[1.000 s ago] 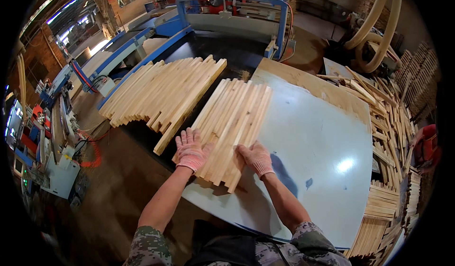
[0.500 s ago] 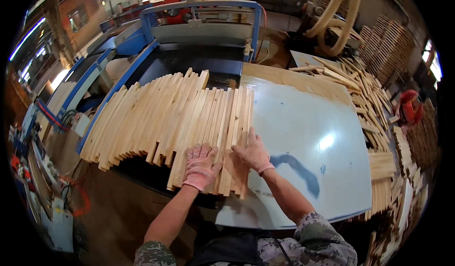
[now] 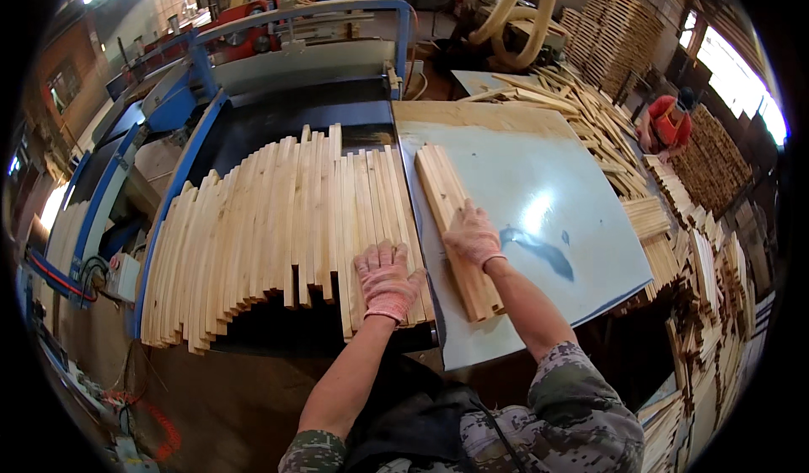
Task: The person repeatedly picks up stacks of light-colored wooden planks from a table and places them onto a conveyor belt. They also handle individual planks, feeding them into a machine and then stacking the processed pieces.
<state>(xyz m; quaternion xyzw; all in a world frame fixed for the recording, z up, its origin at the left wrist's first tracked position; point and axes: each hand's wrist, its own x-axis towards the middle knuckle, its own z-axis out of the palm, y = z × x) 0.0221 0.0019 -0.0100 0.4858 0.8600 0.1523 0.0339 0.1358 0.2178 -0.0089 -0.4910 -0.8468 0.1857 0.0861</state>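
Note:
A row of pale wooden strips (image 3: pixel 270 220) lies side by side on the black conveyor belt (image 3: pixel 261 326), their near ends uneven. My left hand (image 3: pixel 389 281), in a pinkish work glove, rests flat with fingers spread on the strips at the row's right end. Apart from that row, a small bundle of wooden strips (image 3: pixel 445 199) sits slantwise on the pale sheet-topped table (image 3: pixel 522 161). My right hand (image 3: pixel 474 235), gloved alike, grips this bundle around its middle from the right side; its fingertips are partly hidden.
A blue machine frame (image 3: pixel 303 8) spans the belt's far end. Loose wooden strips (image 3: pixel 590 128) are heaped beyond the table at the right, with stacked wood (image 3: pixel 619 39) behind. A person in red (image 3: pixel 667 123) is at the far right. Thick hoses (image 3: pixel 535 31) hang at the back.
My right hand has moved a bundle of strips rightward off the row's end onto the table, leaving a gap. My left hand has shifted right along the row. The view has turned to the right.

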